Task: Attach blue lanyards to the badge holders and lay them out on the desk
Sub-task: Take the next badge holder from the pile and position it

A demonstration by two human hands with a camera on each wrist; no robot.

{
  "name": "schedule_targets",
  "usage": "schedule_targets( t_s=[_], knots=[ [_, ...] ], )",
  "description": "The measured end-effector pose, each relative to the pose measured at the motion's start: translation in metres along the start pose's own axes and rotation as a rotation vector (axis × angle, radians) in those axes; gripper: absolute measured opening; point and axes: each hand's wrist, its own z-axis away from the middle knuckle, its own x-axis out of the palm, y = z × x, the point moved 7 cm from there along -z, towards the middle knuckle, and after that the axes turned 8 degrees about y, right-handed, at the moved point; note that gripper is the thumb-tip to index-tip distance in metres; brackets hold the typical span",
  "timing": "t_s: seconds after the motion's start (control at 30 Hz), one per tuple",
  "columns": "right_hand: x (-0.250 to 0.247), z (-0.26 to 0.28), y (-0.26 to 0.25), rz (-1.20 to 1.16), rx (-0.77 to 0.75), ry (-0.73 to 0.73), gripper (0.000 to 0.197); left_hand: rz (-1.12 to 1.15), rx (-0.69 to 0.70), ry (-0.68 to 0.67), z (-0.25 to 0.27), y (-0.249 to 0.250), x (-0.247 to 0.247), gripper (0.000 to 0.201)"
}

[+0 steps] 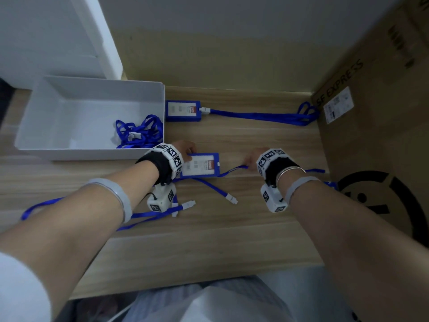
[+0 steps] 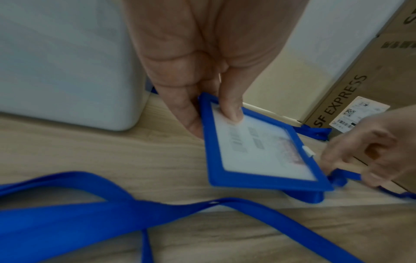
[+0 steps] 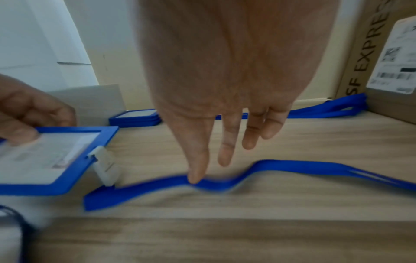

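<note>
A blue badge holder (image 1: 200,165) with a white card lies mid-desk. My left hand (image 1: 185,149) pinches its left edge (image 2: 258,151), thumb on the card face and fingers underneath. A white clip (image 3: 105,167) joins the holder's right edge to a blue lanyard (image 3: 281,166) running right. My right hand (image 1: 251,159) pinches that strap just right of the holder; its index fingertip (image 3: 195,178) sits on a raised bump of strap, and the thumb is hidden. One finished badge holder (image 1: 183,110) lies farther back, its lanyard (image 1: 267,116) stretched to the right.
A white bin (image 1: 88,89) at the left holds a tangle of lanyards (image 1: 139,132). Loose lanyards with white clips (image 1: 209,189) lie on the wooden desk under my left wrist. A large cardboard box (image 1: 376,135) walls the right side. The desk's front edge (image 1: 185,284) is near my lap.
</note>
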Motion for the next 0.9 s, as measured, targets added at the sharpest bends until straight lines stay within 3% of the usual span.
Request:
schedule_targets(
  t_s=[0.07,0.2,0.33,0.47,0.57,0.7,0.9],
  knots=[
    [-0.022,0.036,-0.020,-0.158,-0.046,0.087,0.051,0.013,0.009,0.013,0.000,0.000,0.000,0.033],
    [-0.040,0.064,-0.061,-0.413,-0.197,0.070,0.072,0.050,0.027,0.012,0.000,0.001,-0.001,0.032],
    [-0.032,0.060,-0.075,-0.597,-0.212,0.003,0.050,0.056,0.022,0.013,0.002,-0.006,-0.003,0.031],
    [-0.034,0.058,-0.071,-0.565,-0.195,0.035,0.036,0.042,0.000,0.005,0.003,-0.015,-0.003,0.035],
    [-0.037,0.057,-0.070,-0.574,-0.211,0.059,0.015,0.054,-0.001,-0.053,0.005,-0.015,0.003,0.038],
    [-0.042,0.060,-0.086,-0.806,-0.265,0.032,0.018,0.068,0.048,-0.087,0.008,0.001,0.009,0.041],
    [-0.049,0.056,-0.097,-0.828,-0.264,0.054,0.019,0.054,0.106,-0.105,0.004,0.016,0.017,0.033]
  ],
)
